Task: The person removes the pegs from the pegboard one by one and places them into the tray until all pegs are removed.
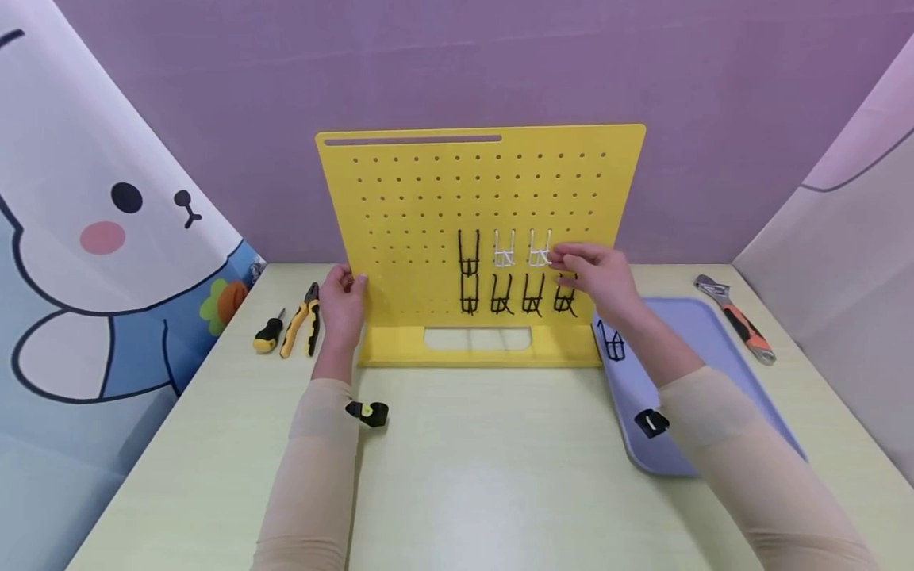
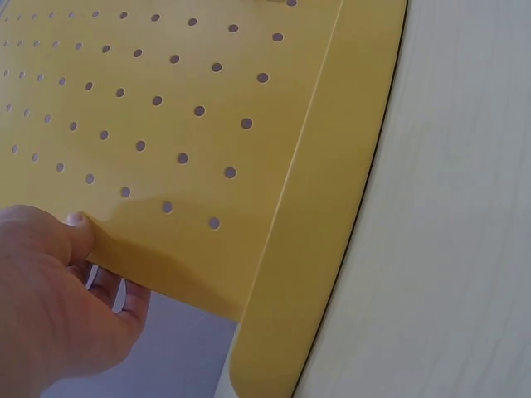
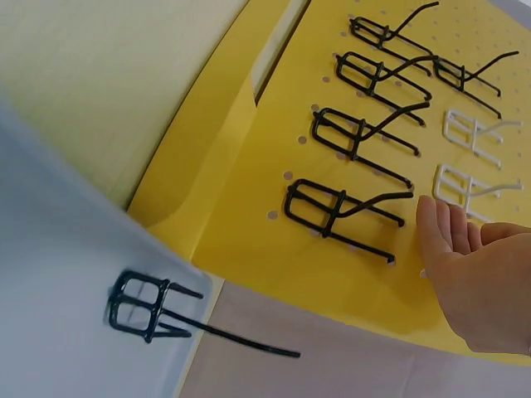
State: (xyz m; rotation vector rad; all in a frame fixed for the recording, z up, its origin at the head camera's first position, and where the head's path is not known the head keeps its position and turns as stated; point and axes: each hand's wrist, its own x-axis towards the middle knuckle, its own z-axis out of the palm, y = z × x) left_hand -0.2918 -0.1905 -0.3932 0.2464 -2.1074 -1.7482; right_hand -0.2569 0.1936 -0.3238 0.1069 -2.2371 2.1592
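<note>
A yellow pegboard (image 1: 407,238) stands upright on its base. My left hand (image 1: 343,305) grips its left edge, thumb on the front and fingers behind, as the left wrist view also shows. My right hand (image 1: 600,277) is raised at the board's right part, fingers extended, fingertips beside a white wire hook (image 1: 539,252); whether they touch it is unclear. Another white hook (image 1: 504,252) hangs to its left, then a black hook (image 1: 468,258). Below hangs a row of several black hooks (image 3: 348,215); my right hand partly covers the rightmost one in the head view.
A blue-grey tray (image 1: 643,444) lies at the right, with a loose black hook (image 3: 141,307) in it. Beyond it lies an adjustable wrench (image 1: 739,317). On the left are a screwdriver (image 1: 268,335) and pliers (image 1: 303,321). A purple cloth (image 1: 471,63) hangs behind the board.
</note>
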